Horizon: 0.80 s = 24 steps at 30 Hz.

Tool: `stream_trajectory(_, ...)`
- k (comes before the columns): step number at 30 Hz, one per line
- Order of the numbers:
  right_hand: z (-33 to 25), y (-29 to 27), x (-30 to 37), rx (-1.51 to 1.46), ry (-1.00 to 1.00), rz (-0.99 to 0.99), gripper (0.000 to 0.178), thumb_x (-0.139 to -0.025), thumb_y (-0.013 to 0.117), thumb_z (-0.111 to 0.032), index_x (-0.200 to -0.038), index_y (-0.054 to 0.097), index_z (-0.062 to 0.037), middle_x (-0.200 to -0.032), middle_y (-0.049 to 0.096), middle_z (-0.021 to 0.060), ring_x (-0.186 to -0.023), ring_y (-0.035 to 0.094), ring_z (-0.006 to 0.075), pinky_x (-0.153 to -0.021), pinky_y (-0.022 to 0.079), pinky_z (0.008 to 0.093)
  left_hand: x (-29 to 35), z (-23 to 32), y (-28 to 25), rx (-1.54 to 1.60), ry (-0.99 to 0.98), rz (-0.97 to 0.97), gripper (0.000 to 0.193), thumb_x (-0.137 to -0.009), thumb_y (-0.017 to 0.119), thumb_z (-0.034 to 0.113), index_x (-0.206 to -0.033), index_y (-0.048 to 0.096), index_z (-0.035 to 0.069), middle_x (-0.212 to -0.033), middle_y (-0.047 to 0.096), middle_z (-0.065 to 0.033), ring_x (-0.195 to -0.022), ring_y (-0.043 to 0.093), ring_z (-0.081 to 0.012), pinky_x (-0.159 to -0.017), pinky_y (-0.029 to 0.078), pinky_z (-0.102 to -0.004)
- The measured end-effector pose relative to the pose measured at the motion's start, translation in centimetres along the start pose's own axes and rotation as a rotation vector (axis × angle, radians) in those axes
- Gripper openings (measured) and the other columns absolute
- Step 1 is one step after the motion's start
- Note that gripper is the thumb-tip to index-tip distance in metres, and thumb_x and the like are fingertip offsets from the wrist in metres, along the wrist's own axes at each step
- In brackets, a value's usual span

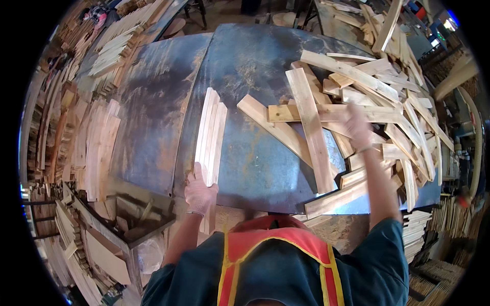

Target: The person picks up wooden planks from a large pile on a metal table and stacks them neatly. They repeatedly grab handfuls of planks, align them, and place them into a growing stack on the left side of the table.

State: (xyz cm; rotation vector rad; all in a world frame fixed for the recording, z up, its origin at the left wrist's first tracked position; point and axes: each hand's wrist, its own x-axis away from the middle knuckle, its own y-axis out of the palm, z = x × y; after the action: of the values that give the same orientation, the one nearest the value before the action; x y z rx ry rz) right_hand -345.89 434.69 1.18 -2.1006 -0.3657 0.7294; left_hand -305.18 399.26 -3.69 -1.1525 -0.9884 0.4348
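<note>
My left hand [201, 195], in a pale glove, is closed around the near end of a small bundle of narrow wooden boards [209, 135]. These lie side by side, pointing away from me, and their near ends reach past the table's front edge. On the right, my right hand [359, 128] is over a light board [293, 113] that lies crosswise on a loose pile of boards [393, 92]. Motion smears its fingers, so their grip cannot be made out. Between the hands, a slanting board [278, 131] passes under a long upright-lying board [312, 132].
A worn blue-grey metal table [240, 61] carries the boards, with sawdust on it. Stacked boards [99, 148] stand at the left. An open bin with wood scraps [138, 217] is at the lower left. More boards [388, 25] rise behind the pile.
</note>
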Motion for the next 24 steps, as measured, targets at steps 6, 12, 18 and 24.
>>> stream_trajectory(6, -9.2, 10.8, 10.2, -0.047, 0.339, -0.531, 0.093, -0.08, 0.083, -0.027, -0.157, 0.035, -0.0037, -0.146, 0.05, 0.0294, -0.133, 0.054, 0.0463, -0.109, 0.049, 0.0473, -0.5, 0.5, 0.3, 0.06, -0.049, -0.019, 0.108, -0.081, 0.077, 0.044, -0.169, 0.019, 0.018, -0.147, 0.051, -0.0225, -0.132, 0.059, -0.0394, -0.109, 0.051, -0.0465)
stream_trajectory(12, -22.5, 17.5, 8.1, -0.615, 0.3, -0.902, 0.074, -0.092, 0.071, -0.038, -0.15, 0.042, -0.0032, -0.139, 0.058, 0.0366, -0.13, 0.059, 0.0483, -0.11, 0.048, 0.0497, -1.4, 0.5, 1.0, 0.271, -0.047, -0.018, 0.118, -0.075, 0.084, 0.049, -0.17, 0.021, 0.021, -0.164, 0.039, -0.0231, -0.135, 0.058, -0.0437, -0.112, 0.05, -0.0492)
stream_trajectory(18, -13.9, 11.5, 0.2, -0.411, -0.266, -0.57, 0.059, -0.088, 0.074, -0.036, -0.135, 0.059, -0.0029, -0.124, 0.067, 0.0226, -0.121, 0.061, 0.0414, -0.109, 0.046, 0.0495, -0.1, 3.9, 1.9, -0.151, 0.034, 0.174, 0.107, -0.074, 0.083, 0.047, -0.164, 0.032, 0.017, -0.162, 0.034, -0.015, -0.143, 0.044, -0.0482, -0.118, 0.041, -0.0502)
stream_trajectory(24, 1.7, 0.9, -5.9, 0.752, -0.039, -0.823, 0.09, -0.086, 0.076, -0.038, -0.162, 0.036, -0.0104, -0.144, 0.059, 0.0215, -0.132, 0.059, 0.0397, -0.115, 0.043, 0.052, -1.8, 0.0, 0.3, 0.554, 0.131, 0.091, 0.099, -0.079, 0.081, 0.041, -0.161, 0.038, 0.007, -0.152, 0.05, -0.0225, -0.134, 0.057, -0.0392, -0.111, 0.049, -0.0482)
